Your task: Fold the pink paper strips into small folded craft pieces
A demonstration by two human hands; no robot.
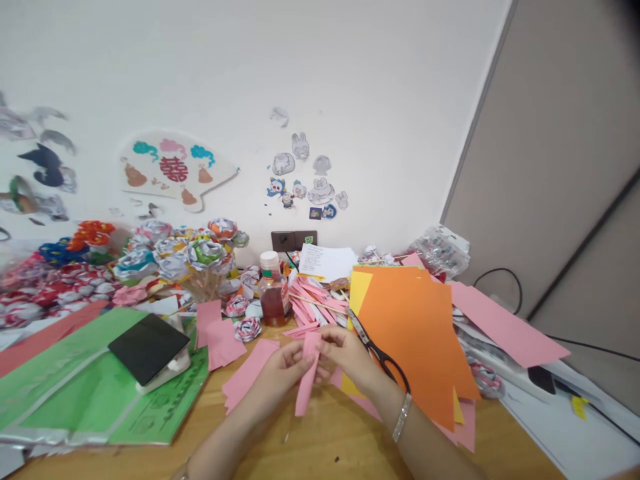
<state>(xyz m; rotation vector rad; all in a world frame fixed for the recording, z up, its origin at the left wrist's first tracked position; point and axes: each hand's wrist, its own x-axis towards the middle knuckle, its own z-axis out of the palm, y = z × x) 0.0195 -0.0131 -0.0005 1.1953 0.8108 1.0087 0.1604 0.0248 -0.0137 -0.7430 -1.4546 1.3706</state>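
A narrow pink paper strip (307,383) is held between both hands above the wooden table (320,447). My left hand (285,367) pinches it from the left side, thumb on top. At the strip's upper end, the fingers of my right hand (345,350) are closed on it. Loose pink paper pieces (250,367) lie just left of my left hand. Behind my hands is a pile of folded pink strips (315,303). Black-handled scissors (383,357) rest on orange paper sheets (415,327) beside my right forearm.
A bottle of reddish liquid (275,300) stands behind the hands. On the left, a black square-topped object (149,347) sits on a green packet (75,380). Rolled paper flowers (205,257) crowd the back left. A white power strip (505,373) and cables lie to the right.
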